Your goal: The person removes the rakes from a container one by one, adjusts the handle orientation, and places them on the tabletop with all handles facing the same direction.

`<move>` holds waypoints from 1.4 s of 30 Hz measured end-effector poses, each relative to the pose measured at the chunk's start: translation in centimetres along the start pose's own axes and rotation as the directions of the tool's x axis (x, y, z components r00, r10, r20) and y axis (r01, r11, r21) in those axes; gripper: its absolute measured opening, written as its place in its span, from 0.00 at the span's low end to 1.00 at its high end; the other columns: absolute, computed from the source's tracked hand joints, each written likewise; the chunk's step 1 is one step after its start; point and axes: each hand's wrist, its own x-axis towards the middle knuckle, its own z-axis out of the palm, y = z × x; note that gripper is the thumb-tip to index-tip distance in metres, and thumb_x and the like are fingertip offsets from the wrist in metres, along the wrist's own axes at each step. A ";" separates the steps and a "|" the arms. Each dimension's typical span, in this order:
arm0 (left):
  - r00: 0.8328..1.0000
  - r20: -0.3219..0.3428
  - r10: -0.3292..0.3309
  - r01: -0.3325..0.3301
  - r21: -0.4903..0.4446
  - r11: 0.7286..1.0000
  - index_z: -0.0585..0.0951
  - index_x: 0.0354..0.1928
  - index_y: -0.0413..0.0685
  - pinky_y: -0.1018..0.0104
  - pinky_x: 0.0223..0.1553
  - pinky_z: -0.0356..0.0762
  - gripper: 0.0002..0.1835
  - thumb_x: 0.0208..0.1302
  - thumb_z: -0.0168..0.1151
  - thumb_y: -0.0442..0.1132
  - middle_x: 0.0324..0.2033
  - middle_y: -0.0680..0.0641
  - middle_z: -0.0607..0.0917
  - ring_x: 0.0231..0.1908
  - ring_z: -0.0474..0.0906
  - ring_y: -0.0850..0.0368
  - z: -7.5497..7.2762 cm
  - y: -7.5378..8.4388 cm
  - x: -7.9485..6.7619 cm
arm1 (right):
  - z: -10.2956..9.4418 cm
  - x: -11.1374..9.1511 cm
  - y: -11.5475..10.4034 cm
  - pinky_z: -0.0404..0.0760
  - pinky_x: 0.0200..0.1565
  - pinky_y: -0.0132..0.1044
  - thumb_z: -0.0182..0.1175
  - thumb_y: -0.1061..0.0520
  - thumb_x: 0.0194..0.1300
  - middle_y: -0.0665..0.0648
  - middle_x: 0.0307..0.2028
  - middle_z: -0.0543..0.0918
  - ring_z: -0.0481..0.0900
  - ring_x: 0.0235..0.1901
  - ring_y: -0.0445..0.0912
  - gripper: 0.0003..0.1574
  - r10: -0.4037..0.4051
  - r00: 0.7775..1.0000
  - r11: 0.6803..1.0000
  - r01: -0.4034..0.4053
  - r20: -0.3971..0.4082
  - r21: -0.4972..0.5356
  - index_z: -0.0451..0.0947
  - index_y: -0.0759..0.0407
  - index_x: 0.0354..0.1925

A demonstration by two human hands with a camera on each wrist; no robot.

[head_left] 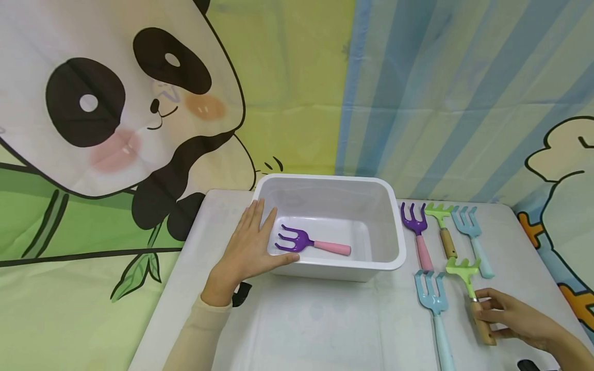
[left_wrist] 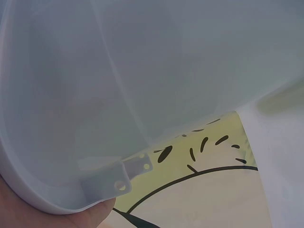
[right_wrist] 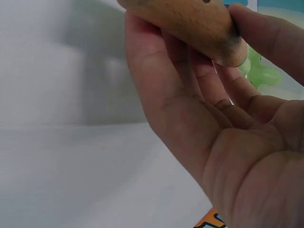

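Note:
My left hand (head_left: 248, 247) rests at the front-left corner of a white plastic bin (head_left: 325, 270), fingers straight and thumb spread along the front rim. Inside the bin lies a purple hand fork with a pink handle (head_left: 332, 248). The left wrist view shows the bin's underside (left_wrist: 71, 95) and part of the hand at its edge. At the right, my right hand (head_left: 526, 319) pinches the wooden handle (head_left: 481, 322) of a light green hand rake (head_left: 463, 270), tines pointing away. In the right wrist view, thumb and fingers sit around that wooden handle (right_wrist: 190, 28).
Right of the bin lie another purple fork (head_left: 415, 224), a green rake with a wooden handle (head_left: 447, 242) and a light blue fork (head_left: 474, 237). Nearer lies a second light blue fork (head_left: 433, 299). A printed curtain (head_left: 297, 87) hangs behind the white table (head_left: 315, 324).

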 end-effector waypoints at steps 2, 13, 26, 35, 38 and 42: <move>1.000 0.000 -0.001 0.001 0.004 1.000 0.56 0.78 0.41 0.52 0.75 0.31 0.69 0.47 0.43 0.89 0.78 0.36 0.42 0.77 0.31 0.43 0.0 0.0 0.0 | 0.0 0.1 0.4 0.83 0.45 0.54 0.55 0.56 0.76 0.67 0.50 0.71 0.75 0.44 0.54 0.37 0.019 1.000 1.000 -0.019 -0.007 0.005 0.50 0.81 0.65; 1.000 -0.014 0.007 -0.007 0.006 1.000 0.55 0.78 0.40 0.53 0.75 0.31 0.69 0.47 0.43 0.89 0.77 0.35 0.43 0.77 0.32 0.43 0.0 0.0 0.0 | 0.7 0.5 1.0 0.83 0.45 0.53 0.59 0.54 0.74 0.72 0.51 0.69 0.76 0.44 0.53 0.41 0.068 0.997 0.998 -0.068 -0.040 0.000 0.50 0.81 0.65; 1.000 -0.007 0.003 -0.003 0.008 1.000 0.55 0.78 0.41 0.54 0.75 0.30 0.69 0.47 0.43 0.89 0.78 0.35 0.43 0.77 0.31 0.43 0.0 0.0 0.0 | 1.4 0.6 0.3 0.84 0.42 0.51 0.60 0.56 0.72 0.66 0.47 0.71 0.76 0.41 0.53 0.39 0.101 0.987 0.992 -0.109 -0.122 -0.062 0.54 0.82 0.64; 1.000 -0.008 0.004 -0.004 0.001 1.000 0.56 0.78 0.41 0.53 0.75 0.30 0.69 0.47 0.43 0.89 0.77 0.35 0.43 0.77 0.32 0.43 0.0 0.0 0.0 | 2.2 0.9 -0.3 0.86 0.42 0.50 0.62 0.58 0.70 0.64 0.43 0.75 0.79 0.38 0.52 0.35 0.112 0.975 0.980 -0.141 -0.194 -0.143 0.60 0.81 0.61; 1.000 -0.007 0.004 -0.004 0.005 1.000 0.56 0.78 0.40 0.54 0.75 0.30 0.69 0.47 0.43 0.89 0.77 0.35 0.43 0.77 0.32 0.43 0.1 0.0 0.0 | 2.2 0.9 -0.7 0.86 0.42 0.49 0.63 0.60 0.69 0.62 0.41 0.76 0.80 0.38 0.52 0.31 0.108 0.969 0.977 -0.145 -0.223 -0.158 0.63 0.80 0.59; 1.000 -0.009 0.007 -0.007 0.011 1.000 0.56 0.77 0.40 0.53 0.75 0.30 0.68 0.48 0.44 0.88 0.77 0.35 0.44 0.77 0.32 0.43 0.1 0.0 0.1 | 1.6 0.7 -1.9 0.86 0.41 0.49 0.62 0.61 0.69 0.61 0.41 0.78 0.80 0.39 0.52 0.28 0.067 0.966 0.962 -0.128 -0.248 -0.240 0.65 0.79 0.58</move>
